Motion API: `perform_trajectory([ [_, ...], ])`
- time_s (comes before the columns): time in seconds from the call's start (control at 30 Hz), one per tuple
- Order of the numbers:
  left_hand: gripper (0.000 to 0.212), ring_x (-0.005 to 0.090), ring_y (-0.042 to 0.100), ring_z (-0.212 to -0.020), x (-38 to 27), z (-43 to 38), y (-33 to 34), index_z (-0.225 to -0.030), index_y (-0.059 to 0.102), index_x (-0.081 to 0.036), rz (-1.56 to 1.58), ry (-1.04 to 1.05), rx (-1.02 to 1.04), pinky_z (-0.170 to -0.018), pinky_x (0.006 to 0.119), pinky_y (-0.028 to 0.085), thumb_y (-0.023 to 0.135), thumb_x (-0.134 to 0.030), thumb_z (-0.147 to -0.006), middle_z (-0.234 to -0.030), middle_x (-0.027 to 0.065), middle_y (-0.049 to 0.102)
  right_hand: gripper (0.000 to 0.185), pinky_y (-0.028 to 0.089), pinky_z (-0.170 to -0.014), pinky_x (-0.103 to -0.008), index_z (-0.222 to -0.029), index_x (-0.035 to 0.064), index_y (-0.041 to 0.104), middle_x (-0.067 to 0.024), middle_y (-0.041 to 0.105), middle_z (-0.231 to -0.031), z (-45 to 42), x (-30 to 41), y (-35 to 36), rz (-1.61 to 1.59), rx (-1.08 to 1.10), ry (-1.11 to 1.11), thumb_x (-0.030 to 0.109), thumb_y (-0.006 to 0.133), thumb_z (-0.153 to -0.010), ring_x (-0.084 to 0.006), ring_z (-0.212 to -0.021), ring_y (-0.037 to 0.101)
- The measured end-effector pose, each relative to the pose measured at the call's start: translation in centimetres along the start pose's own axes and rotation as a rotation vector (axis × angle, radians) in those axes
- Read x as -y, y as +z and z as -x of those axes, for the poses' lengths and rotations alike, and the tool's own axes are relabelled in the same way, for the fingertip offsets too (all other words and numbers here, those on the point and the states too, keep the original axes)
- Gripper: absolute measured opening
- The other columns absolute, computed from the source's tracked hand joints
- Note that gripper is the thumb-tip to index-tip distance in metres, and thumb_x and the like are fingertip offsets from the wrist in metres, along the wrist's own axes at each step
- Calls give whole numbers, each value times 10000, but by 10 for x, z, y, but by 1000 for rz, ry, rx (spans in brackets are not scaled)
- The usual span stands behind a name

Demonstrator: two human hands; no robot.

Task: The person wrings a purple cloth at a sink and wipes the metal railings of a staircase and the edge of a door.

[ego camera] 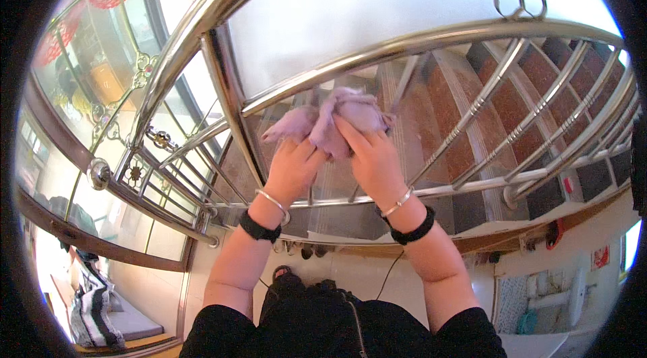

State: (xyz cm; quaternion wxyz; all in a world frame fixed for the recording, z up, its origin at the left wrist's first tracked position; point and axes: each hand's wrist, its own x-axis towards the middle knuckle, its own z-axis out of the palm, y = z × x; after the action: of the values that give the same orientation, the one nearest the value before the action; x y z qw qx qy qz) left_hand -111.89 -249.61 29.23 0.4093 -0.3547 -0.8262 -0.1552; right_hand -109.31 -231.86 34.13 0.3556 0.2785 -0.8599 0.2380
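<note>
A crumpled pinkish-purple cloth [349,110] is held between both hands in front of the stair railing. My left hand [295,168] grips its left, lower end, with the fingertips partly hidden by the folds. On the right side, my right hand [374,161] presses into the cloth with one finger laid over a fold. Behind the hands, vertical metal balusters [482,110] run between a shiny upper rail [404,50] and a lower rail [455,186]. Whether the cloth touches a baluster cannot be made out.
Reddish-brown stairs [455,105] show through the railing. A thick curved handrail [177,39] rises at the left, by a metal post [232,100]. Farther left are glass panels [101,70] with metal ornaments. A striped textile [93,302] hangs at lower left; shoes [311,251] sit below the railing.
</note>
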Motion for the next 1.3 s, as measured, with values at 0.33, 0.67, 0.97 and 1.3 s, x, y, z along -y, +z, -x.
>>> perform_trajectory([
  [0.33,353,261,558,-1083,93,-25,-81,-1055,645,-162,-225,-52,-499,-927,437,387,601,-62,-720,-1274,59,549,440,459,-868,-413,-1195,48,585,-185,596,-1117,-86,80,41,-33,-257,-311,-60,489,-779,-371,-1029,570],
  [0.67,287,267,534,-1088,200,-25,-103,-999,616,-88,-175,-129,-593,-868,423,411,584,-54,-716,-1351,57,472,516,330,-980,-485,-1289,70,491,-194,514,-1244,-168,128,132,246,-317,-226,-1,512,-779,-399,-1162,451],
  [0.97,418,163,604,-966,237,61,-85,-1198,604,-226,-37,-94,-267,-798,259,500,564,-197,-782,-1391,-27,451,441,275,-1009,-527,-1250,-20,510,-257,515,-1228,-112,127,210,501,-153,-34,100,519,-825,-434,-1182,436],
  [1.3,553,71,464,-643,282,37,-104,-1245,547,-419,-260,-38,-599,-645,243,365,601,-224,-731,-1314,-72,522,404,280,-1007,-527,-1174,-51,518,-290,484,-1231,-164,157,220,523,-395,23,27,532,-777,-491,-1150,421],
])
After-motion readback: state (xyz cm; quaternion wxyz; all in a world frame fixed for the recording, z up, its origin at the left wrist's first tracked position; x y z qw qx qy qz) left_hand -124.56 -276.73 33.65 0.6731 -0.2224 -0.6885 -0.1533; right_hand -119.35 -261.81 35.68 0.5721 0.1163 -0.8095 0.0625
